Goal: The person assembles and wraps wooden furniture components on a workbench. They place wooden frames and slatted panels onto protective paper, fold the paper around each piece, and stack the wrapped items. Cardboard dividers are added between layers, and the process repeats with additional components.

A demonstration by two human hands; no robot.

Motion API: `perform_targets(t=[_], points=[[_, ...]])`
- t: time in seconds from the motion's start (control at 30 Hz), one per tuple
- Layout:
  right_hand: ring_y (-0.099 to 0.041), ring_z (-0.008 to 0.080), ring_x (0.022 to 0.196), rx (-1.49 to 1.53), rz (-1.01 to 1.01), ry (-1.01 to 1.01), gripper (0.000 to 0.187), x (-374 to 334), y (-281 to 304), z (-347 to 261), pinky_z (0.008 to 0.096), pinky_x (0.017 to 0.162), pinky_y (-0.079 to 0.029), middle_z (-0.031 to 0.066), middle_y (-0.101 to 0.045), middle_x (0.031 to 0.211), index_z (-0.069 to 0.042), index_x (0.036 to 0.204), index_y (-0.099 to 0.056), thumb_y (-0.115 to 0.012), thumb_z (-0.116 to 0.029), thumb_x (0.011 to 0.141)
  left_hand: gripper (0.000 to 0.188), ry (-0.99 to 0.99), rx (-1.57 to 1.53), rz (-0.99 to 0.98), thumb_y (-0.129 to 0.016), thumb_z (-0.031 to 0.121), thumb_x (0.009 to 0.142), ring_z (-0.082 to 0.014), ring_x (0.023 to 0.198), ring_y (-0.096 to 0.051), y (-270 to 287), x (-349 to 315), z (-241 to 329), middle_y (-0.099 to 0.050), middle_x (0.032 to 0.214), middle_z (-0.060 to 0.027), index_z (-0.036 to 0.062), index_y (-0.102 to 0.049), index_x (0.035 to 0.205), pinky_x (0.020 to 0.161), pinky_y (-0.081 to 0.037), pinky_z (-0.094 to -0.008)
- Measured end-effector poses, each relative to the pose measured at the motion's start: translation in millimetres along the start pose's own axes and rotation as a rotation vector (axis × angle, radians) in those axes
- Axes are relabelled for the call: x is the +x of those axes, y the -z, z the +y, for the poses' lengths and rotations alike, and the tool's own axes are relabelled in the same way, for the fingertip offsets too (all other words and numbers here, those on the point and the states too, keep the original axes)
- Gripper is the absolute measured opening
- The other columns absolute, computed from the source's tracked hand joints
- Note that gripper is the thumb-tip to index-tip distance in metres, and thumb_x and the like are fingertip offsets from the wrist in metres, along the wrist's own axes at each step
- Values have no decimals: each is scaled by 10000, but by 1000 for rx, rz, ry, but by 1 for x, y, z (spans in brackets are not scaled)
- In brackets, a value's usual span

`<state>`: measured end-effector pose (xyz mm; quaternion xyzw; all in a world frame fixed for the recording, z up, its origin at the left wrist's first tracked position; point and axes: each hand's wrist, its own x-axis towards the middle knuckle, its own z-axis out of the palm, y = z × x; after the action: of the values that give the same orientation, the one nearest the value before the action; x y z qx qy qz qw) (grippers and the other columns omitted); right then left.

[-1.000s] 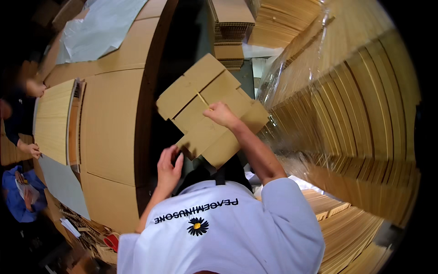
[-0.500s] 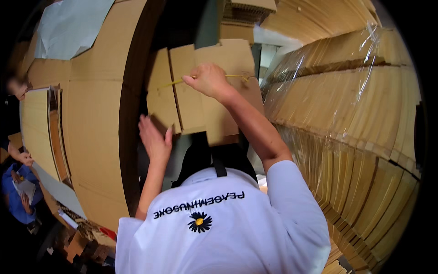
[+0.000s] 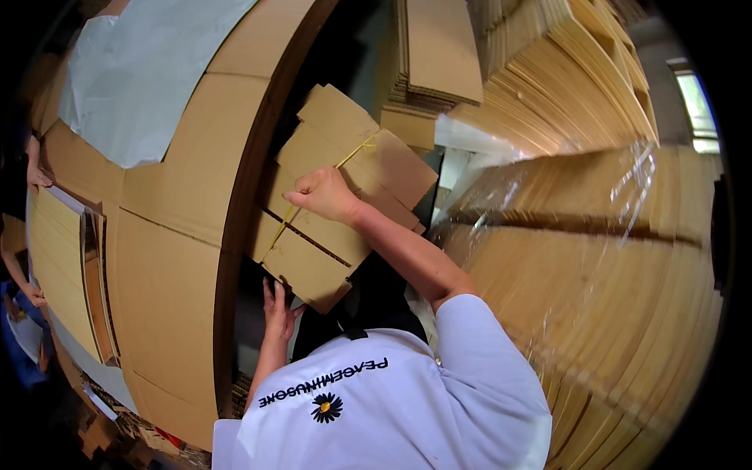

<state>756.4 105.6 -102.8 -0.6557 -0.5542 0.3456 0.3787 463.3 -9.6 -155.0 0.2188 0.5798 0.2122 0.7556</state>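
Observation:
A bundle of flattened brown cardboard boxes (image 3: 309, 270) sits in front of me, turned at a slant. A thin yellow strap (image 3: 354, 152) runs across its top. My right hand (image 3: 323, 193) is closed in a fist around the strap, near the middle of the bundle. Beside the bundle's near left edge, my left hand (image 3: 277, 315) has its fingers and thumb apart and grips nothing. Its fingertips come close to the cardboard edge; whether they touch cannot be made out.
On the left stands a cardboard-covered table (image 3: 168, 274) with a pale sheet (image 3: 145, 86) and a wooden panel stack (image 3: 63, 266). Plastic-wrapped board stacks (image 3: 580, 298) fill the right. More flat cardboard (image 3: 442, 51) is piled ahead. Other people's hands (image 3: 35, 294) show at the far left.
The bundle has turned clockwise to a slant, its near end swinging left and toward me, with my right hand still on the strap. My left hand sits lower, by its near edge. The view has shifted.

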Motion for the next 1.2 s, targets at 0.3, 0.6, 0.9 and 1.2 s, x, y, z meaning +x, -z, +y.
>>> perform_targets(t=[0.3, 0.6, 0.9, 1.2], points=[[-580, 335, 552, 83, 127, 240, 334, 124, 44, 59, 412, 531, -468, 132, -581, 572, -54, 570, -619, -714, -325, 739, 667, -325, -30, 141, -623, 281, 969, -228, 1230, -530, -104, 115, 58, -497, 1393, -45, 203, -257, 1520, 881, -532, -456], [-524, 333, 531, 179, 10, 365, 287, 200, 70, 89, 387, 643, -441, 121, -540, 530, -60, 481, -502, -642, -222, 673, 474, -342, -57, 287, -576, 248, 997, -220, 1043, -645, -161, 151, 77, -616, 1221, -55, 163, -393, 1426, 701, -590, -411], [-593, 283, 783, -73, 94, 418, 226, 224, 92, 108, 393, 841, -435, 87, -636, 701, -77, 618, -640, -641, -268, 738, 467, -317, 30, 347, -563, 241, 1002, -249, 1065, -623, -201, 179, 92, -572, 1267, -70, 140, -362, 1411, 722, -580, -490], [-407, 407, 1282, -463, 516, -207, 848, 83, 177, 185, 551, 1049, -345, 185, -418, 1427, -90, 1392, -439, -828, -402, 706, 645, -186, 178, 343, -617, 371, 962, -267, 1172, -556, -161, 154, 75, -495, 1369, -83, 205, -265, 1477, 808, -540, -563]])
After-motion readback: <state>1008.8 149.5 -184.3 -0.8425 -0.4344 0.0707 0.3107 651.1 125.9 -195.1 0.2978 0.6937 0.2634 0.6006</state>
